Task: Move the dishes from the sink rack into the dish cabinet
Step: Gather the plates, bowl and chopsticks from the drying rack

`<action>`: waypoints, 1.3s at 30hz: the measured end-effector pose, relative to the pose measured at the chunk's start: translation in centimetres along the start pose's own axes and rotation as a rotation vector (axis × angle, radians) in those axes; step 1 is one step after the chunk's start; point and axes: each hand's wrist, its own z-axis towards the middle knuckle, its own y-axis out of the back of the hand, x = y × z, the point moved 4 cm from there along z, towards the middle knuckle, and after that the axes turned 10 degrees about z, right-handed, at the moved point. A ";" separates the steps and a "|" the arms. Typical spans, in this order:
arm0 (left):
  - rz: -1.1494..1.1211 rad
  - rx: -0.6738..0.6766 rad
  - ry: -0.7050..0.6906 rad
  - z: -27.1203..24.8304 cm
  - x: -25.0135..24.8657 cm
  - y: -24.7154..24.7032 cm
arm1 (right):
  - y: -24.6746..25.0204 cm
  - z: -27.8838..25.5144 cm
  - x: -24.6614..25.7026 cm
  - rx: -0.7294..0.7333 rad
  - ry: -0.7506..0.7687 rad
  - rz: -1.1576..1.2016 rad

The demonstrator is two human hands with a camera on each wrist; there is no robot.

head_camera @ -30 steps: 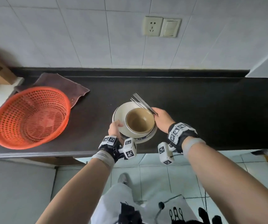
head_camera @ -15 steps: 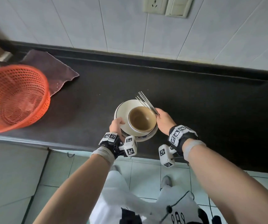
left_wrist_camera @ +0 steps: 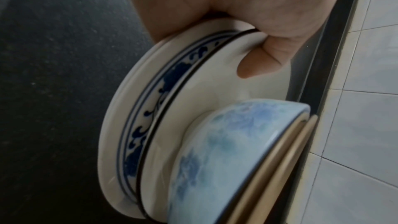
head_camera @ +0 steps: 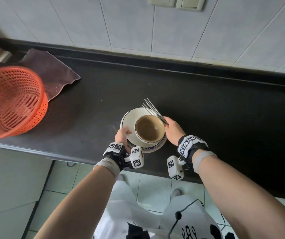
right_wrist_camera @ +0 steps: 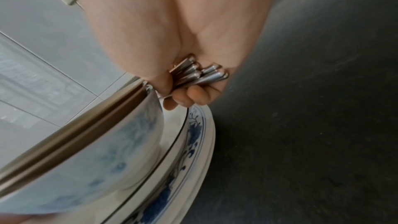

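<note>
I hold a stack of dishes over the black counter [head_camera: 207, 104]: white plates [head_camera: 129, 119] with blue rims [left_wrist_camera: 170, 77] and, on top, pale blue bowls [head_camera: 149, 129] with tan insides [left_wrist_camera: 226, 151]. My left hand [head_camera: 122, 135] grips the left edge of the plates, thumb on top [left_wrist_camera: 258, 67]. My right hand [head_camera: 172, 129] holds the stack's right side and also grips a bundle of metal chopsticks [head_camera: 153, 110], whose blunt ends show at the palm [right_wrist_camera: 200, 72].
An orange plastic basket [head_camera: 11, 100] sits tilted at the counter's left end, partly on a dark cloth [head_camera: 52, 73]. The tiled wall [head_camera: 138, 28] with a socket [head_camera: 160, 1] stands behind. Grey cabinet fronts and floor tiles lie below the counter edge.
The stack and both hands have shifted right along the counter, away from the orange basket. Both grips are unchanged.
</note>
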 end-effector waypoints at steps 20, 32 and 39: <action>-0.104 -0.043 -0.286 5.1 0.1 1.7 | -0.9 -0.2 0.9 -0.054 0.054 -0.086; -0.006 -0.114 -0.329 -3.8 -2.9 2.6 | -0.7 -1.5 0.3 -0.152 0.080 -0.199; 0.074 -0.142 -0.310 -4.0 -3.3 3.1 | -1.1 -1.1 -0.1 -0.123 0.051 -0.118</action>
